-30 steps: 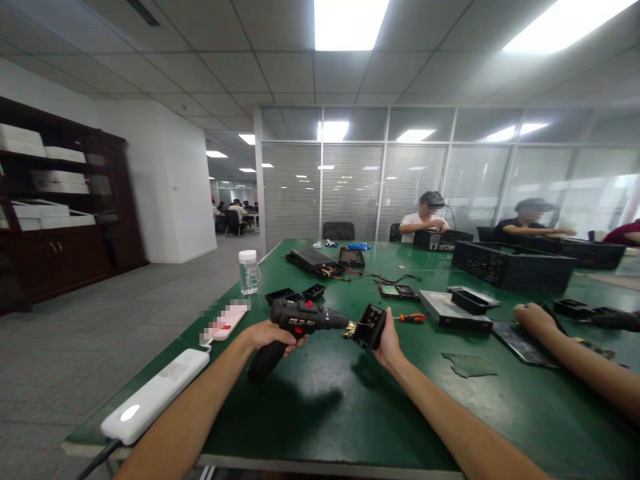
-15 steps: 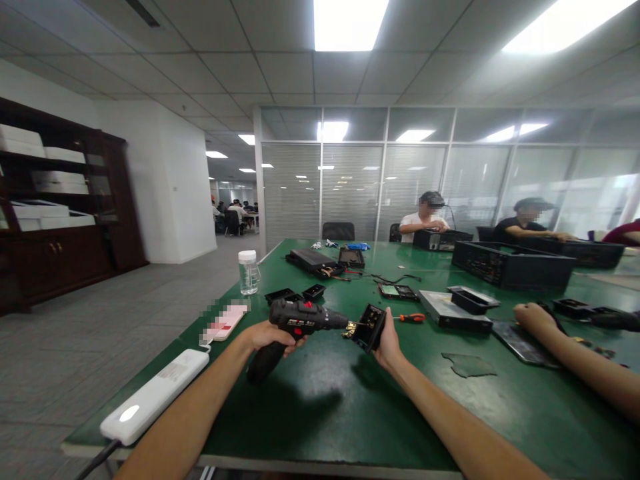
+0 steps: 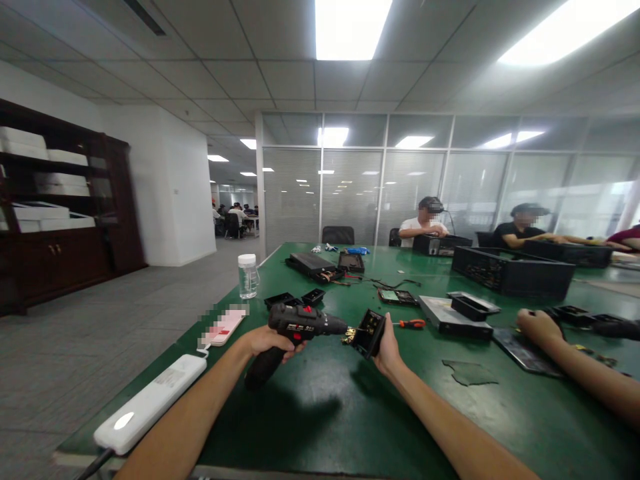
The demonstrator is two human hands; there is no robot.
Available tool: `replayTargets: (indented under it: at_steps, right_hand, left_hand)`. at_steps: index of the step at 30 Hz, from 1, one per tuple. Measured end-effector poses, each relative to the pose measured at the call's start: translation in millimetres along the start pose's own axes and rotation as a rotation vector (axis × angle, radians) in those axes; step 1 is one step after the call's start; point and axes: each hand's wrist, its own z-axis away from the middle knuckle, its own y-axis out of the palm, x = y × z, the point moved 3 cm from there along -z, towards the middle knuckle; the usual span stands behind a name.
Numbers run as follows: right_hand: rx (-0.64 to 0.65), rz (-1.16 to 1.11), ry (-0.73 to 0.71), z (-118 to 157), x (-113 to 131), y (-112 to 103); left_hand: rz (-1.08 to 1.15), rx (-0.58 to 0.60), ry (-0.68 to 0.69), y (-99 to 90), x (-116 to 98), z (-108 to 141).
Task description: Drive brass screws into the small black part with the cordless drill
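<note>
My left hand (image 3: 273, 342) is wrapped round the grip of a black cordless drill (image 3: 305, 323), whose bit points right. The bit reaches into the open side of a small black box-shaped part (image 3: 371, 333), where brass-coloured pieces show. My right hand (image 3: 389, 347) holds this black part tilted above the table, fingers along its right side. Whether the bit touches a screw is too small to tell. Behind the drill's tip lies a small heap of brass-coloured pieces (image 3: 349, 335). A screwdriver with an orange and black handle (image 3: 413, 325) lies just beyond my right hand.
On the green table (image 3: 320, 433) stand a clear bottle (image 3: 247, 277), a pink phone (image 3: 230, 327) and a white power strip (image 3: 153, 400) at left. A metal drive box (image 3: 453, 320) and glass-like shard (image 3: 470, 373) lie right. A co-worker's arm (image 3: 575, 353) reaches in from the right.
The view has tilted slightly upward. My hands, the drill and the black part keep nearly the same positions. The co-worker's hand at right has shifted slightly.
</note>
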Motion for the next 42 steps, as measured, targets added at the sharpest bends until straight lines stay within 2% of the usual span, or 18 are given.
replayTargets:
  at_steps: [17, 33, 42]
  right_hand:
    - [0.015, -0.026, -0.011, 3.4, 2.7, 2.4]
    - [-0.039, -0.01, -0.023, 0.6, 1.6, 0.9]
    - [0.008, -0.038, -0.012, 4.1, 3.1, 3.3]
  left_hand:
    - [0.005, 0.036, 0.022, 2.7, -3.6, 0.4]
    - [-0.003, 0.034, 0.016, 0.3, -1.6, 0.1]
    - [0.01, 0.029, 0.02, -1.0, -0.4, 0.3]
